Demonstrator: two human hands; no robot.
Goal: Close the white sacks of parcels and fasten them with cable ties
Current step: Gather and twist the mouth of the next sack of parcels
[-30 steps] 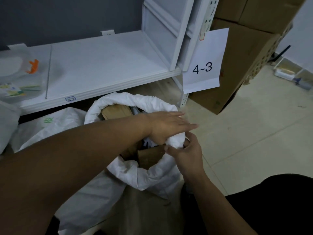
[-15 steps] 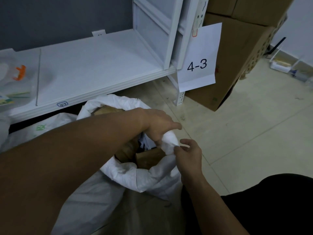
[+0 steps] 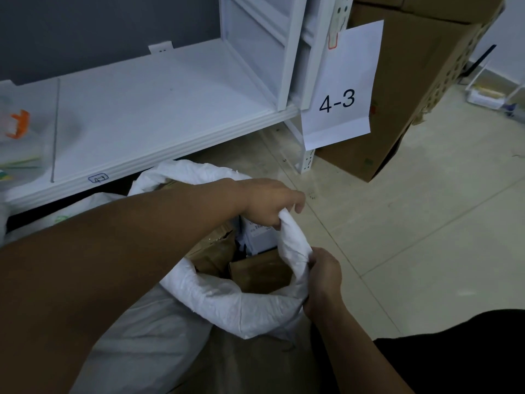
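A white woven sack (image 3: 227, 305) stands open on the floor below the shelf, with brown cardboard parcels (image 3: 260, 273) showing inside its mouth. My left hand (image 3: 270, 201) reaches across the opening and pinches the far right part of the rim, lifting it. My right hand (image 3: 324, 277) grips the same bunched strip of rim lower down, at the sack's right side. No cable tie is visible in either hand.
A second white sack (image 3: 71, 211) lies to the left under the white metal shelf (image 3: 159, 115). A paper sign reading 4-3 (image 3: 338, 89) hangs from the shelf post. Large cardboard boxes (image 3: 412, 81) stand at the right on the tiled floor.
My left hand closed its flat fingers on the sack's rim and pulled it up. My right hand slid down along the gathered fabric. The view moved closer and slightly left.
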